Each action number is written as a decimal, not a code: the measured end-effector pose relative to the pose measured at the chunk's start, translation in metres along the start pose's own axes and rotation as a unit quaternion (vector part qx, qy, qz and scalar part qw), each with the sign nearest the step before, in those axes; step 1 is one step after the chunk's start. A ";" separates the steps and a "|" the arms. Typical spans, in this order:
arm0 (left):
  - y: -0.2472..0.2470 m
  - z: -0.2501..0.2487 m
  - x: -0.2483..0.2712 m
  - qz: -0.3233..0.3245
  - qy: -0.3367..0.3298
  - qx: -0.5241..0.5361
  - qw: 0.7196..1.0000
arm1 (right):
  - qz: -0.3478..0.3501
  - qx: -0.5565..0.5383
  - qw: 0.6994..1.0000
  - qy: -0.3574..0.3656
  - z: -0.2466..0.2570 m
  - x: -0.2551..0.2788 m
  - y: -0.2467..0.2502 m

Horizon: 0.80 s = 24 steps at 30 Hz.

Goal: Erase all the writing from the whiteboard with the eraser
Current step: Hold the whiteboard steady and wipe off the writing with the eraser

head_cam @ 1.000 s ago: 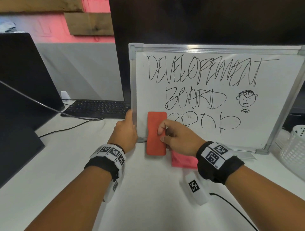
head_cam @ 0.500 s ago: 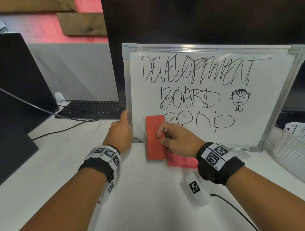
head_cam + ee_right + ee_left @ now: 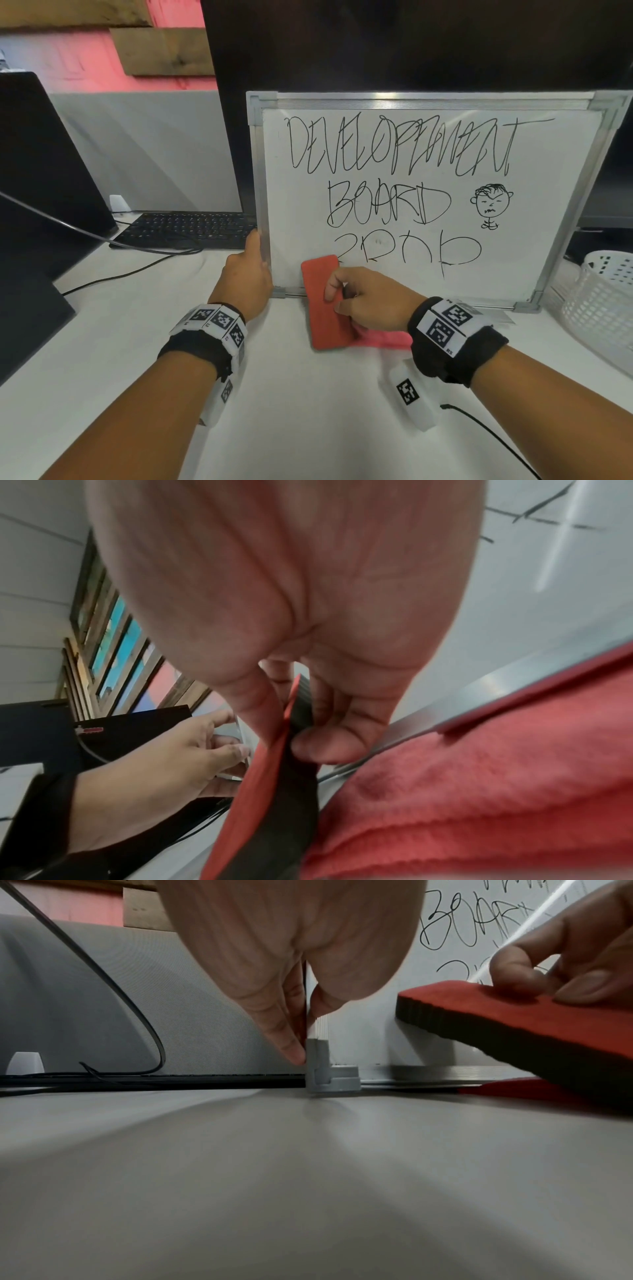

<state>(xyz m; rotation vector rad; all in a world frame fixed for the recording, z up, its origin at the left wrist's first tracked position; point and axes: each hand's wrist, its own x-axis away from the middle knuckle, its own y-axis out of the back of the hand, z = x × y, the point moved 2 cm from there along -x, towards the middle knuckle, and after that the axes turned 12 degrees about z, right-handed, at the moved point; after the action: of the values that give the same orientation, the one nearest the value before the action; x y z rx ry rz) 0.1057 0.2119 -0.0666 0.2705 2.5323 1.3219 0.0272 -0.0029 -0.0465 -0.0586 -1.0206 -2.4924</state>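
Gripping: the right hand (image 3: 368, 298) held the red eraser (image 3: 325, 305), fingers on its red top and thumb curled under its dark felt side, as the right wrist view showed.
Eraser position: it was tilted, its upper end against the lower left part of the whiteboard (image 3: 308, 192), its lower end lifted above the table (image 3: 308, 411).
Left hand: the left hand (image 3: 248, 277) clasped the board's left frame edge near the bottom corner, thumb in front and fingers behind.
Board: it stood upright on the table, leaning back against a dark monitor (image 3: 376, 44).
Writing: "DEVELOPMENT" (image 3: 400, 145), "BOARD" (image 3: 388, 207) and a partly wiped third line (image 3: 407, 251) were on the board, with a small drawn face (image 3: 491, 205) to the right.
Cloth: a pink-red cloth (image 3: 390, 339) lay on the table under the right hand, by the board's lower frame.
Surroundings: a black keyboard (image 3: 188, 229) lay left of the board; a white basket (image 3: 603, 301) stood at the right.
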 end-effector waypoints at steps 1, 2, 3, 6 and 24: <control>0.000 0.000 0.000 0.001 0.001 -0.002 1.000 | -0.001 -0.005 1.000 0.001 0.000 0.000 0.000; 0.000 -0.001 0.000 0.003 0.002 -0.004 1.000 | -0.016 -0.014 1.000 0.011 0.000 0.001 0.000; 0.000 -0.001 0.000 0.003 0.002 -0.005 1.000 | -0.039 -0.026 0.999 0.028 0.000 0.000 0.001; 0.001 -0.003 0.000 0.003 0.003 -0.004 1.000 | -0.067 -0.049 0.996 0.042 -0.002 0.000 0.004; 0.001 -0.001 0.000 0.005 0.005 -0.004 1.000 | -0.064 -0.046 0.996 0.050 -0.005 0.002 0.011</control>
<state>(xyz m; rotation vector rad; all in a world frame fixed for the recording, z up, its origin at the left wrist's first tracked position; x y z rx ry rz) 0.1058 0.2112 -0.0654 0.2758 2.5367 1.3409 0.0304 -0.0142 -0.0425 0.1057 -0.8941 -2.6280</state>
